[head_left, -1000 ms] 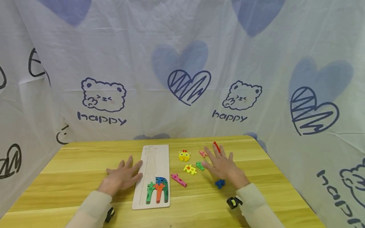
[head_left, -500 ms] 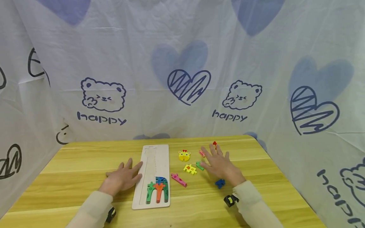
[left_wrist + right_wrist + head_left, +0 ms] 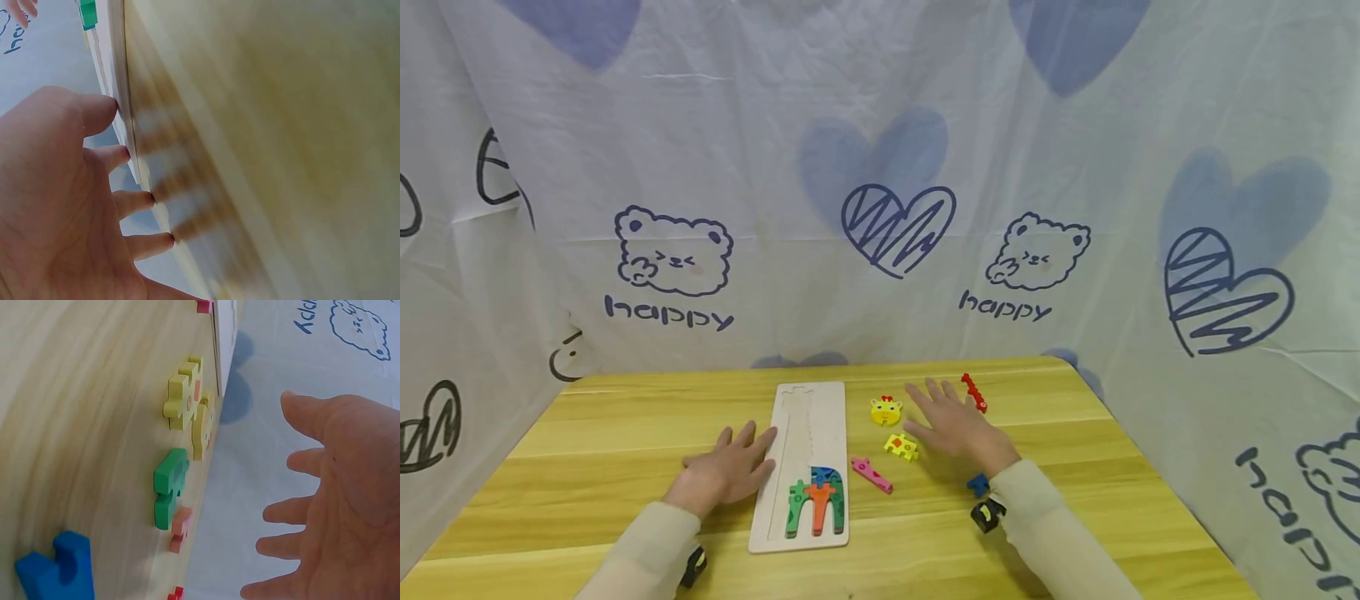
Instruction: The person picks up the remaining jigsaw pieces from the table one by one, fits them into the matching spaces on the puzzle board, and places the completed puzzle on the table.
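Note:
A pale puzzle board (image 3: 831,417) lies lengthwise on the table, with a green leg piece (image 3: 794,510), an orange piece (image 3: 821,502) and blue and dark green pieces fitted at its near end. Spread fingers of my left hand (image 3: 724,473) touch the board's left edge. My right hand (image 3: 962,429), fingers straight and apart, hovers above the loose pieces and holds nothing. In the head view it covers a green puzzle piece (image 3: 170,481) and a salmon-pink piece (image 3: 180,529), both visible in the right wrist view. A yellow giraffe head (image 3: 886,412) and a yellow piece (image 3: 901,447) lie left of it.
A long pink piece (image 3: 872,475) lies just right of the board. Beyond the right hand is a red piece (image 3: 975,394), and a blue piece (image 3: 977,484) sits near its wrist. Printed white cloth (image 3: 880,317) hangs behind the wooden table (image 3: 625,417).
My right hand has moved left over the pieces, uncovering the red piece and hiding the green and salmon-pink ones. The left hand stays at the board's edge.

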Demonstrator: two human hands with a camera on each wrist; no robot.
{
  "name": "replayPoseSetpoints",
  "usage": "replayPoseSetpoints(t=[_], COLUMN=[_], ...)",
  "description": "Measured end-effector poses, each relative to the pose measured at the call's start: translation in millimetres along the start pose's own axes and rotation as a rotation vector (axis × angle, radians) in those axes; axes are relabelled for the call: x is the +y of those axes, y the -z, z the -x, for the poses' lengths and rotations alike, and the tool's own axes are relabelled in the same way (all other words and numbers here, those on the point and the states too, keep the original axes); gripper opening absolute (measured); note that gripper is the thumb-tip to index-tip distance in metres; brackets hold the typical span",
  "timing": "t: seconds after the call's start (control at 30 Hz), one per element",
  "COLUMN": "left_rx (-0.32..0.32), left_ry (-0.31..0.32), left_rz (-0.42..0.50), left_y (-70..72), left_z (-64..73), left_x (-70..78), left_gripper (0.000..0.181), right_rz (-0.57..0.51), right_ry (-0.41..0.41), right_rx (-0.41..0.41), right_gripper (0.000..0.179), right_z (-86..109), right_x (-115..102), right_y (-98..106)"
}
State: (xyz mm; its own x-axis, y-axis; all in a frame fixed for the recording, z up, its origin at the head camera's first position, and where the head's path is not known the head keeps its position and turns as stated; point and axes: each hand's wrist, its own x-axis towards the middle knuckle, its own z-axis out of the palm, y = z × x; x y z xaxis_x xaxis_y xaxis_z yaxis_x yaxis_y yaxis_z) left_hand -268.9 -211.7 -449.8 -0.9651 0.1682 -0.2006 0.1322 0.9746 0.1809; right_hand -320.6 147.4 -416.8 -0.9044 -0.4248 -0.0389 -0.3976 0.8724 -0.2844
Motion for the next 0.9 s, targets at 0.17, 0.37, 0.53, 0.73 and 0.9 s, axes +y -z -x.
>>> replayPoseSetpoints(t=[0.17,0.37,0.53,0.73,0.9], left_rx=[-0.002,-0.004,-0.005,-0.005,-0.003], left_ry=[-0.004,-0.008,-0.008,-0.005,-0.004], left_rz=[-0.018,-0.02,-0.019,-0.013,-0.013], left_y=[-1.1,-0.3,0.4,0.6,0.4], left_z=[-2.3,-2.6,-2.6,-2.8,-3.0], left_x=[0.1,1.1,1.7,2.2,2.5], left_gripper=[0.061,0.06,0.06,0.06,0.06], right_rz=[-0.004,0.044,0.054,0.063,0.029], right_ry=[0.02,0.046,0.063,0.12,0.176], right_rx=[-0.017,-0.013,-0.013,0.007,0.017], right_gripper=[0.066,0.065,0.065,0.062,0.058], right_z=[-9.5,-23.3,-34.5,-47.8,-56.3], right_x=[-3,-6,-10,-11,-10], right_y=[-3,-7,-10,-15,-18])
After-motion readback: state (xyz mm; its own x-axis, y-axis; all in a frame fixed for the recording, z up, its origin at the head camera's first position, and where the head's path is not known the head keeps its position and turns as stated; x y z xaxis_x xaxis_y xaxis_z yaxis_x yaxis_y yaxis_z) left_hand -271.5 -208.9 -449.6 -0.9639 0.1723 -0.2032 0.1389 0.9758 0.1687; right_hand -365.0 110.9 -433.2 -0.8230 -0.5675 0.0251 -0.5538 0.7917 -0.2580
